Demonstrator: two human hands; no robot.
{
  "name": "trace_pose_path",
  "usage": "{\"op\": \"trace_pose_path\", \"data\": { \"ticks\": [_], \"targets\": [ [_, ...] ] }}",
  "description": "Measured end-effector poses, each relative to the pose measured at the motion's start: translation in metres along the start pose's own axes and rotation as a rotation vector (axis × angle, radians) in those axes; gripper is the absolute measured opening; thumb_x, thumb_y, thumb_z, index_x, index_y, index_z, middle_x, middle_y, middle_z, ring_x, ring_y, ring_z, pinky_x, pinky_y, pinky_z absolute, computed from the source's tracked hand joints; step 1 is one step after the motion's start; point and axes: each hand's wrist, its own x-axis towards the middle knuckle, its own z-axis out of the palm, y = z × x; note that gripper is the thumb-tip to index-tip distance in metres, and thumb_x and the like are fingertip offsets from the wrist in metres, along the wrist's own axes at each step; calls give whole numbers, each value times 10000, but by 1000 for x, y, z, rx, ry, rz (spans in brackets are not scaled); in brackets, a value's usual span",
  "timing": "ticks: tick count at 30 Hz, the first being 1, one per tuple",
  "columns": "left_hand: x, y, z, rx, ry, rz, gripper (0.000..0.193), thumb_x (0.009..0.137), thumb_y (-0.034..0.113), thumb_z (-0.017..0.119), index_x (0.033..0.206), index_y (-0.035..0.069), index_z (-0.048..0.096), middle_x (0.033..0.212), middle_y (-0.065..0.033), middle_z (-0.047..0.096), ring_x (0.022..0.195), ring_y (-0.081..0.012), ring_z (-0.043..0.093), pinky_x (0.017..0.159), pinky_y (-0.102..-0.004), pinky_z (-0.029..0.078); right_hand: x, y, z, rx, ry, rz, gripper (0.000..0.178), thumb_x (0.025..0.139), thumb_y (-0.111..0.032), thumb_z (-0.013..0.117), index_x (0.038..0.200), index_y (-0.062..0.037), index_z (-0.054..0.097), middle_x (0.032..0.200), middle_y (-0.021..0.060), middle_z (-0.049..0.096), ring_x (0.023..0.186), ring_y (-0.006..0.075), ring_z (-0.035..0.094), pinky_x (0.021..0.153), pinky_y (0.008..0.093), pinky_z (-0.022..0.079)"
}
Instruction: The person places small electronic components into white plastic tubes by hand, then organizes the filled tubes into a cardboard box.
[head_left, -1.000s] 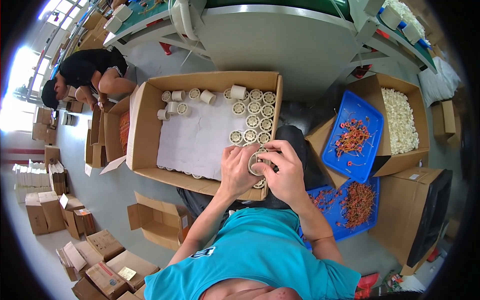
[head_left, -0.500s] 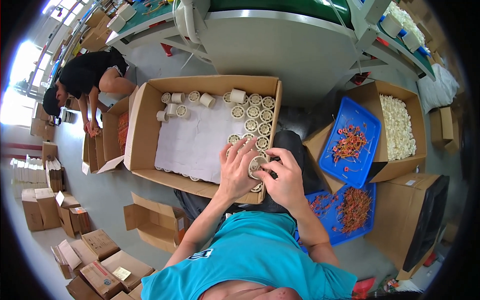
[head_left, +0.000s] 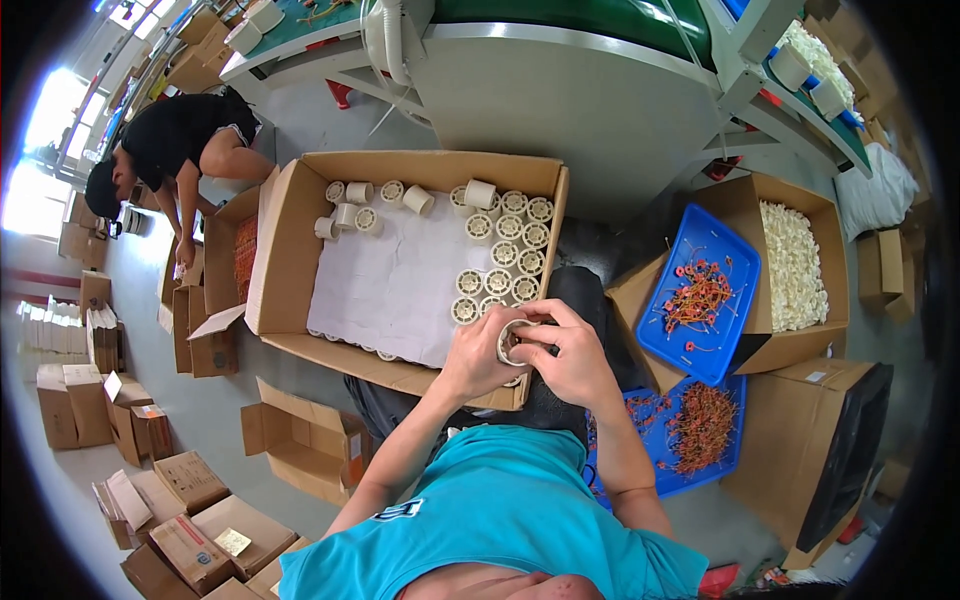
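Over the near right corner of a large cardboard box [head_left: 420, 377], both hands are at a cream plastic cylindrical cup [head_left: 503, 343], its round mouth turned toward the right. My left hand [head_left: 470, 355] is wrapped around the cup's outside and steadies it. At the mouth, my right hand [head_left: 575, 360] has its thumb and fingers bent together and partly inside; whatever they pinch is hidden. Similar cups with spoked ends [head_left: 498, 281] stand in rows along the box's right side. A few more, some lying on their sides [head_left: 418, 201], are at its far left on white paper [head_left: 385, 270].
At the right, a blue tray [head_left: 735, 300] of red-and-yellow wired parts rests on a carton of white pieces [head_left: 793, 265]. Another blue tray [head_left: 728, 455] lies lower. A grey machine [head_left: 560, 110] stands ahead. A person in black [head_left: 175, 140] bends over boxes at far left.
My right fingers have moved further into the cup's mouth, and the cup has turned slightly. My left fingers have curled closer around it. The person at far left has shifted their hands.
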Motion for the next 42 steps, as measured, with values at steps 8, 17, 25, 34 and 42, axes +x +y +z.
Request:
{"op": "trace_pose_path", "data": {
  "ticks": [8, 17, 25, 34, 42],
  "targets": [
    [-3, 1, 0, 75, -38, -32, 559, 625, 96, 818, 1114, 64, 549, 931, -89, 639, 767, -296, 676, 613, -386, 554, -2, 2, 9, -39, 38, 21, 171, 755, -44, 718, 921, -8, 731, 1055, 97, 646, 942, 270, 648, 804, 358, 529],
    [-2, -1, -6, 113, -81, 32, 557, 608, 88, 808, 1091, 59, 531, 922, -84, 627, 747, -283, 661, 572, -374, 529, -5, -6, 12, -342, 134, -264, 195, 700, 12, 694, 882, -52, 714, 1016, 65, 637, 916, 254, 645, 719, 353, 550],
    [7, -2, -4, 259, -148, 144, 516, 614, 93, 772, 1070, 44, 533, 915, -81, 612, 751, -263, 663, 562, -354, 520, -9, 7, 16, -197, 227, -240, 232, 664, 86, 666, 866, -17, 713, 1056, 117, 640, 871, 274, 655, 661, 335, 560],
    [16, 3, -9, 150, -217, 131, 491, 629, 105, 764, 1055, 47, 526, 910, -77, 609, 745, -277, 662, 577, -371, 524, -9, 7, 12, -374, 249, -394, 264, 627, 68, 631, 877, -10, 665, 1016, 114, 626, 882, 280, 654, 684, 344, 569],
    [8, -5, -5, 70, -162, 160, 533, 614, 93, 806, 1065, 44, 526, 975, -104, 642, 799, -284, 675, 606, -370, 534, -12, 12, 19, -35, 225, -192, 219, 690, 52, 715, 894, -28, 726, 1006, 97, 625, 871, 280, 644, 727, 353, 548]
  ]
}}
